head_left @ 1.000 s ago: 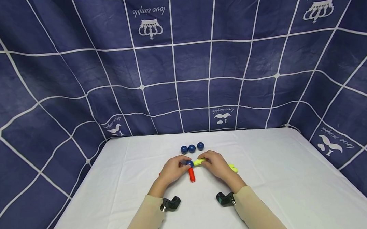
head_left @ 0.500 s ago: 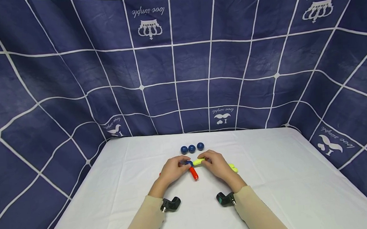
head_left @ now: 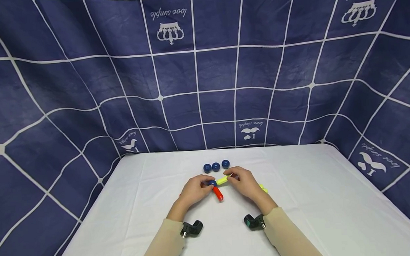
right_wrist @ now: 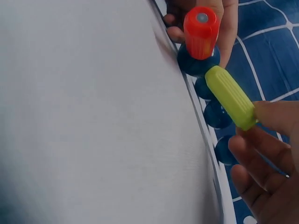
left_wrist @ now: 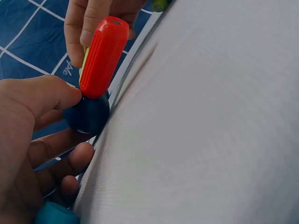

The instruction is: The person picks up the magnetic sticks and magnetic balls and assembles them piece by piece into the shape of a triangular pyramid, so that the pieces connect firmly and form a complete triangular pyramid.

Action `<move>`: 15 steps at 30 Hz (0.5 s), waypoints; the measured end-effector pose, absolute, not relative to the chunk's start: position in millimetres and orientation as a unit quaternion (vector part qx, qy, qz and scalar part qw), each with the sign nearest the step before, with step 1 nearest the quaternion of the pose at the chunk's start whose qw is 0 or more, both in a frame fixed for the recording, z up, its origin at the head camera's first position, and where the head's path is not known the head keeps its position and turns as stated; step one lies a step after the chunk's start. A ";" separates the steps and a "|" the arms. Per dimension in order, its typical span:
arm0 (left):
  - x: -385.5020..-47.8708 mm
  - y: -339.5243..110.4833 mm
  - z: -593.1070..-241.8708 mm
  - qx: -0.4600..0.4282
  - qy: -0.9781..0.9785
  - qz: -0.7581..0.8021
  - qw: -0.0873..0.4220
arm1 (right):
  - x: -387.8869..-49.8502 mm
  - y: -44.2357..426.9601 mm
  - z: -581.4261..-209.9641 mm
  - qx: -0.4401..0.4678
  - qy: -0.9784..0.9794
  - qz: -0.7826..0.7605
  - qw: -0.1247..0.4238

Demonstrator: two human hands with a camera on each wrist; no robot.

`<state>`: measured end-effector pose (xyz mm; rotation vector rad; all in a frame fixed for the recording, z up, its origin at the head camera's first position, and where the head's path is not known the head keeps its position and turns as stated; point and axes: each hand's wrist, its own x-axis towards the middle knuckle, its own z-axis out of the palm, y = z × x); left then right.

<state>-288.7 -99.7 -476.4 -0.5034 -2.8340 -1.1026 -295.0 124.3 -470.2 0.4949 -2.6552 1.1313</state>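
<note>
My left hand (head_left: pixel 194 189) pinches a dark blue ball (left_wrist: pixel 88 114) between thumb and fingers, just above the white table or on it; I cannot tell which. A red ribbed rod (head_left: pixel 218 194) joins the ball and sticks out toward me, a grey disc showing in its free end. From the ball's right side extends a yellow-green ribbed rod (right_wrist: pixel 230 97), one end against the ball. Its other end is pinched by the thumb and fingers of my right hand (head_left: pixel 243 183). In the left wrist view, the red rod hides most of the yellow-green one.
Behind my hands, 3 loose blue balls (head_left: pixel 216 167) stand in a row on the white table (head_left: pixel 297 200). More yellow-green pieces (head_left: pixel 263 188) lie beyond my right wrist. A bit of red (head_left: pixel 180 194) shows left of my left hand. A teal piece (left_wrist: pixel 56 213) appears below my left fingers.
The red rod's free end has swung to the right. My right hand has shifted slightly outward along the yellow-green rod, baring more of it. My left hand keeps its hold on the ball.
</note>
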 end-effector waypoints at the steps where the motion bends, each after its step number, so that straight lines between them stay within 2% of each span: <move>1: -289.1 -99.3 -476.6 -0.160 -0.920 -0.357 0.028 | -296.3 125.0 -469.6 0.163 -0.901 0.388 0.108; 8: -288.9 -98.1 -476.5 -0.163 -0.919 -0.359 0.025 | -311.5 131.9 -466.0 0.124 -0.896 0.412 0.105; 15: -290.2 -99.2 -475.7 -0.162 -0.919 -0.359 0.030 | -333.9 132.0 -465.0 0.103 -0.906 0.406 0.060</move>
